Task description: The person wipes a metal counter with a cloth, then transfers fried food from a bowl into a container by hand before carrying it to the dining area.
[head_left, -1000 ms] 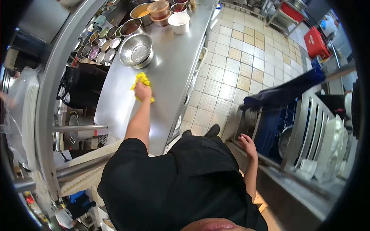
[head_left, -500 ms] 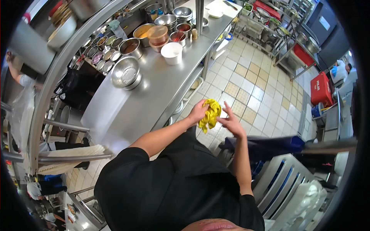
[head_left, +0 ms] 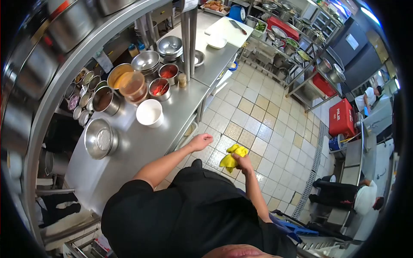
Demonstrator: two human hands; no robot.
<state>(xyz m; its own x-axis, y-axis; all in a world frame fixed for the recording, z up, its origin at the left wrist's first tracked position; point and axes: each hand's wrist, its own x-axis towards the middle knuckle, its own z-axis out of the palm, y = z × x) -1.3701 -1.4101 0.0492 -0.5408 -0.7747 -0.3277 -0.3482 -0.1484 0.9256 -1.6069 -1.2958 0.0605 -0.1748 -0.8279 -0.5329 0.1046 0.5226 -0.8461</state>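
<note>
Gripping a crumpled bright-yellow cloth (head_left: 230, 160) in the right hand (head_left: 244, 164), fully closed around its folds, above the tiled floor (head_left: 249, 105) and well to the right of a round white plastic tub (head_left: 150, 114). Extending the left hand (head_left: 201, 142) between tub and cloth, loosely half-curled with nothing in it. Standing beside a long stainless-steel surface (head_left: 140, 144) bearing the tub, with nested silver metal bowls (head_left: 101, 138) to its left, a translucent orange-brown plastic container (head_left: 132, 84) just beyond it, and upright steel posts (head_left: 189, 41) farther beyond, partly blocking a shallow steel bowl (head_left: 199, 58).
</note>
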